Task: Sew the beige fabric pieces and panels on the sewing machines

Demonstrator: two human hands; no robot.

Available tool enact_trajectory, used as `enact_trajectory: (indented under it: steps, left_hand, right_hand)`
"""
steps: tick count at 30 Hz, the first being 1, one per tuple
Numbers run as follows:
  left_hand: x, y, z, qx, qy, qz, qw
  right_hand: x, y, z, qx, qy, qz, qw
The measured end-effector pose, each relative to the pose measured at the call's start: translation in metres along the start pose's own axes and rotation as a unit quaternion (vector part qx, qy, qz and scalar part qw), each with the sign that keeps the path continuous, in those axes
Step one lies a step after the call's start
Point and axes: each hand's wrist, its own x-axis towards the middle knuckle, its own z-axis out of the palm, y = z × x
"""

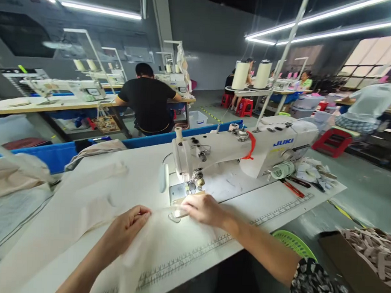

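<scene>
My left hand (pixel 128 227) is closed in a pinch on a fold of cream fabric (pixel 84 211) that lies spread over the white sewing table (pixel 270 200). My right hand (pixel 202 208) presses and grips the fabric's edge just in front of the presser foot (pixel 191 187) of the white JUKI sewing machine (pixel 246 148). The fabric runs from my hands off to the left. A small clear loop-shaped piece (pixel 174 216) lies under my right fingers.
Red-handled scissors (pixel 292 189), a tape roll (pixel 282 170) and scraps lie right of the machine. A green basket (pixel 293 243) and a cardboard box of strips (pixel 371 251) stand at lower right. A person in black sits ahead; others work at far tables.
</scene>
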Motion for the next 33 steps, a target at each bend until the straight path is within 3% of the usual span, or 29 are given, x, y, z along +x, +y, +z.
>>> enact_trajectory:
  steps: [5,11,16,18,20,22,25,29,33]
  left_hand:
    - [-0.020,-0.032,-0.020,0.120,0.075,-0.008,0.990]
    - [-0.027,-0.039,-0.023,0.263,0.124,-0.016,0.956]
    - [-0.022,-0.039,-0.029,0.344,0.240,0.097,0.903]
    - [-0.014,-0.039,-0.030,0.381,0.246,0.109,0.885]
    - [-0.006,-0.039,-0.030,0.400,0.210,0.095,0.887]
    - [0.001,-0.041,-0.028,0.398,0.178,0.072,0.897]
    - [0.009,-0.045,-0.028,0.366,0.205,0.042,0.907]
    - [0.005,-0.044,-0.045,0.234,0.322,-0.003,0.917]
    - [-0.018,-0.020,-0.064,0.145,0.461,-0.052,0.874]
  right_hand:
    - [0.001,0.004,-0.002,-0.020,-0.035,0.032,0.999]
    - [-0.002,0.006,0.002,-0.089,-0.032,0.081,0.992]
    - [-0.011,0.015,-0.004,-0.113,-0.001,0.117,0.987]
    - [-0.012,0.016,-0.005,-0.112,0.002,0.105,0.988]
    - [-0.013,0.016,-0.005,-0.105,0.002,0.085,0.991]
    - [-0.013,0.017,-0.006,-0.095,0.004,0.067,0.993]
    - [-0.012,0.019,-0.010,-0.079,0.014,0.050,0.996]
    - [-0.014,0.020,-0.021,-0.051,0.011,0.011,0.999]
    - [-0.018,0.016,-0.028,-0.020,-0.027,-0.064,0.997]
